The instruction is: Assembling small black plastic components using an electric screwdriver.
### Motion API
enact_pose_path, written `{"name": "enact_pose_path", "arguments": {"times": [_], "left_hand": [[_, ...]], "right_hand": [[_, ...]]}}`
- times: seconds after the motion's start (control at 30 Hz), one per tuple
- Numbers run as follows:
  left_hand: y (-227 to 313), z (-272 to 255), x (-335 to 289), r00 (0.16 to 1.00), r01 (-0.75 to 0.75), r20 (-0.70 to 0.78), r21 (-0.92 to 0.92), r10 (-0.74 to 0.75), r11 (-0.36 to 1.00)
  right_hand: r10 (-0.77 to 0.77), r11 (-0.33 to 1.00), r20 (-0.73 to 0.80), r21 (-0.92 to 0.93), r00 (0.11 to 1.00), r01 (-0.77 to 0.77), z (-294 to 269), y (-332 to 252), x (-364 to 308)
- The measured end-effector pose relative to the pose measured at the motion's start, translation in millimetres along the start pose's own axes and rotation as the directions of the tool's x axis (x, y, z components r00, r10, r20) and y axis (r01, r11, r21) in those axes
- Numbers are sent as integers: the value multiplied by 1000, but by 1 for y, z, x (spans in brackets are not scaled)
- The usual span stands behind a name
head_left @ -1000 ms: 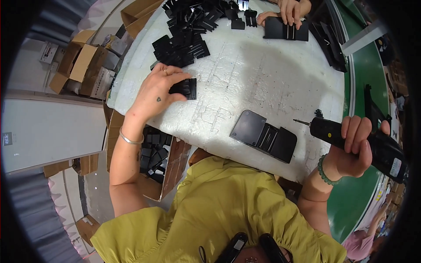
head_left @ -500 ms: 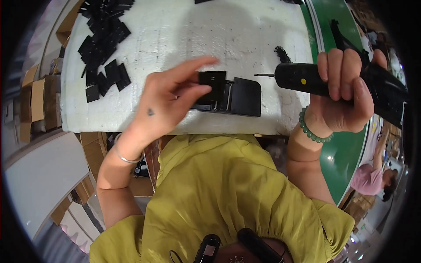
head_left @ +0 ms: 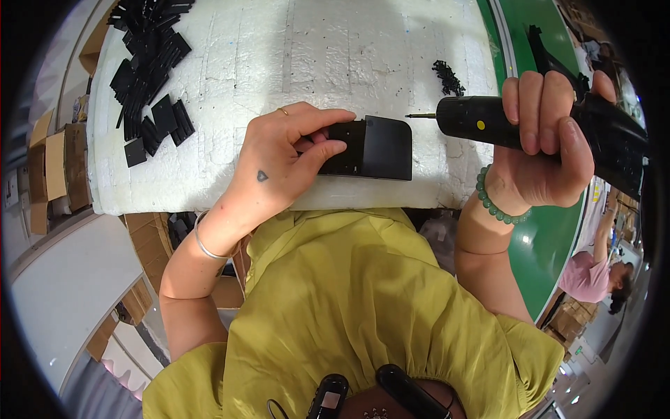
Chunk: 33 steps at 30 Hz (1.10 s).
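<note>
My left hand [head_left: 279, 150] holds a flat black plate [head_left: 350, 150] between thumb and fingers. That plate lies against a black rectangular housing [head_left: 388, 148] with rounded right corners, low on the white foam board [head_left: 258, 63]. The fingers hide the left end of both. My right hand [head_left: 548, 136] is wrapped round a black electric screwdriver [head_left: 474, 124] marked with a yellow dot. Its thin bit points left, a little to the right of the housing and apart from it.
Loose black plates [head_left: 150, 84] are heaped at the board's left. A small pile of dark screws [head_left: 448, 79] sits at its right. Beyond that runs a green surface [head_left: 534, 255]. A cardboard box [head_left: 63, 167] stands far left; a person in pink [head_left: 585, 277] is far right.
The plate has come down flat over the gap in the housing, and my left hand has moved slightly right with it. My right hand with the screwdriver stays nearly still.
</note>
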<state>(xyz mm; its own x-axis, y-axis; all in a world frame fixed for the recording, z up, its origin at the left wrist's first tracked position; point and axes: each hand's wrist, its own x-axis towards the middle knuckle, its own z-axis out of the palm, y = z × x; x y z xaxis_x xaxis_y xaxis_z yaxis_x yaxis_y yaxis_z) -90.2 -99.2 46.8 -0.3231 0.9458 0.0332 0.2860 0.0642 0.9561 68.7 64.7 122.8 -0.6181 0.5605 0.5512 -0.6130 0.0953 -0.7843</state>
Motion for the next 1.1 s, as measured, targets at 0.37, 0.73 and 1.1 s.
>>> {"name": "enact_pose_path", "arguments": {"times": [0.37,0.73,1.1], "left_hand": [[1,1,1,996,-72,53,74,68,995],[0,-1,3,993,-120,32,192,116,974],[7,-14,7,988,-157,64,429,143,890]], "right_hand": [[14,995,-27,99,1000,-11,-6,4,-2],[13,995,-16,102,1000,-12,-6,3,-2],[7,997,99,70,995,-14,6,4,3]]}}
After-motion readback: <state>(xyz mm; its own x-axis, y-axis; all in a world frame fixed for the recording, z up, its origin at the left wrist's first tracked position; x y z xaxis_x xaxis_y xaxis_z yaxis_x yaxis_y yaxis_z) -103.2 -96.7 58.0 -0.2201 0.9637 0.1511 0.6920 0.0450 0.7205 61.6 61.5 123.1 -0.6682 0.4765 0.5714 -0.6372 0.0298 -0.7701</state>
